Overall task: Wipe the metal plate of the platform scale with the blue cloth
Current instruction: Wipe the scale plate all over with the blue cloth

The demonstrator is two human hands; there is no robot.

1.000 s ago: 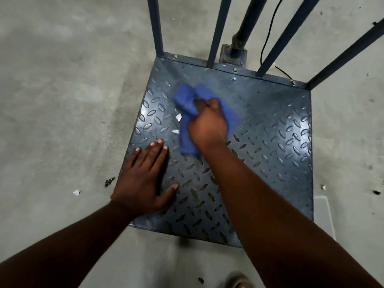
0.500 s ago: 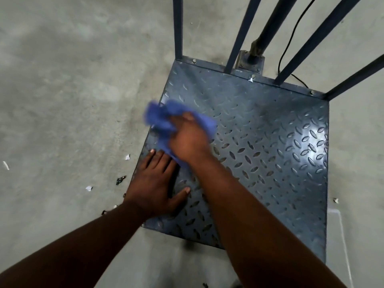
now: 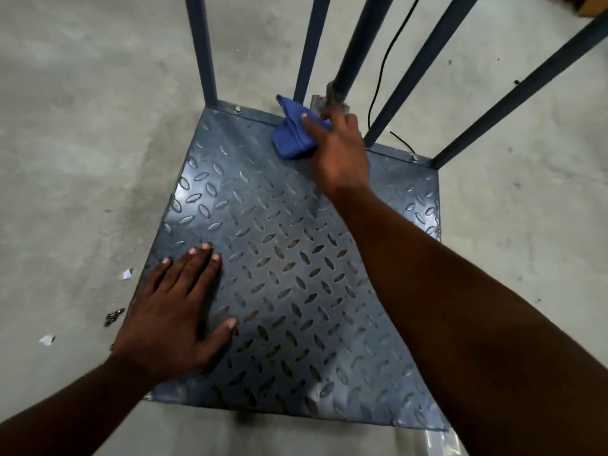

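Head view: the right hand [image 3: 339,149] presses the bunched blue cloth [image 3: 292,133] against the far edge of the metal plate [image 3: 296,258], fingers curled over it, while the left hand [image 3: 174,311] rests flat, fingers straight, near the plate's near-left corner.

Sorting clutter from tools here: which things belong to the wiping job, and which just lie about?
Job: blue cloth under right hand; diamond-tread metal plate; left hand pressing flat.
Lying about: white paper scraps on concrete floor; black cable.
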